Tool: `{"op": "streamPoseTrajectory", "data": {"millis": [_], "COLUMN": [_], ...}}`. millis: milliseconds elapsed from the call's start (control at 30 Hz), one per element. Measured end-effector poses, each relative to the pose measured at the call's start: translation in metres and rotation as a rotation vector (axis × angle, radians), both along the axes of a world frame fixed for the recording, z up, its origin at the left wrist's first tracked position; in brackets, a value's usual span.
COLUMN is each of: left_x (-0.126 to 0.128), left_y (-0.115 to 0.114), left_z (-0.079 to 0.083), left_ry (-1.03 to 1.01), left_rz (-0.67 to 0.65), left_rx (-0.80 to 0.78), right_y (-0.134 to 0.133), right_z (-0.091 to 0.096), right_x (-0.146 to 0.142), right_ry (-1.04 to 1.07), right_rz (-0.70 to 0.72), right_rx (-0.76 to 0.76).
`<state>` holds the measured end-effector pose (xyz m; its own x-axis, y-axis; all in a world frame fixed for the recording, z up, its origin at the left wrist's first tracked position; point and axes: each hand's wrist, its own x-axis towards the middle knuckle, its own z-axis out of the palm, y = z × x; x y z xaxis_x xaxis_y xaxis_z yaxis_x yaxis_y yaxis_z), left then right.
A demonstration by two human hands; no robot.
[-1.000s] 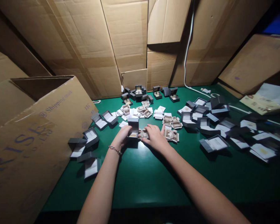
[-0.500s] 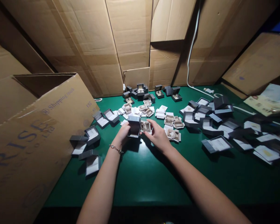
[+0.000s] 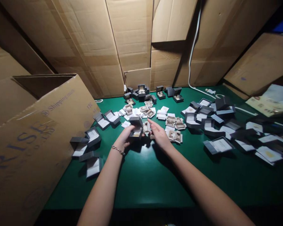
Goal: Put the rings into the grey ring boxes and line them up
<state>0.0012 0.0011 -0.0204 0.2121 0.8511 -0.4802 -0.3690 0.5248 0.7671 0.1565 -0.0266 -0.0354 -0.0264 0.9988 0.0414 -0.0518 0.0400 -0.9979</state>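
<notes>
My left hand (image 3: pixel 125 137) is closed around a small open grey jewellery box (image 3: pixel 136 126), held a little above the green table (image 3: pixel 141 179). My right hand (image 3: pixel 159 135) pinches a pale insert (image 3: pixel 146 126) right beside the box's open mouth. A bracelet circles my left wrist. Both forearms reach in from the bottom edge.
A big open cardboard carton (image 3: pixel 25 131) leans at the left. Open grey boxes (image 3: pixel 89 144) lie beside it; more of them (image 3: pixel 214 122) spread across the right. Pale inserts (image 3: pixel 174 124) lie scattered behind my hands. Cardboard sheets wall the back, with a white cable (image 3: pixel 191 62) running down.
The box was lifted off the table in my left hand and tilted. My right hand picked up an insert and brought it to the box's opening.
</notes>
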Motion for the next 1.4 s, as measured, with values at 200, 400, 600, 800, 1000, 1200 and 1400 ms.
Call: {"op": "streamPoseTrajectory", "data": {"millis": [200,400,600,800,1000,1200,1400], "left_x": [0.001,0.004,0.005,0.005,0.007,0.001,0.006], "left_y": [-0.001,-0.002,-0.004,-0.006,-0.008,-0.009,-0.012], "left_z": [-0.005,-0.002,0.002,0.000,0.002,0.006,0.011], "left_ry": [-0.015,0.000,0.025,-0.029,-0.107,-0.114,-0.049], "left_rz": [-0.005,0.019,0.007,-0.053,-0.099,-0.112,-0.119], "left_rx": [-0.019,-0.010,0.065,0.146,0.129,0.113,0.088], "right_y": [0.006,0.003,0.003,0.002,0.004,0.010,0.002], "right_z": [0.000,0.006,0.008,0.010,0.010,0.004,0.008], "right_x": [0.003,0.001,0.001,0.001,0.001,0.007,0.011], "right_ry": [0.256,0.332,0.427,0.475,0.534,0.215,-0.362], "right_rz": [0.040,0.063,0.053,0.124,0.100,-0.112,-0.320], "right_rx": [-0.226,-0.331,-0.393,-0.359,-0.261,-0.047,0.352]}}
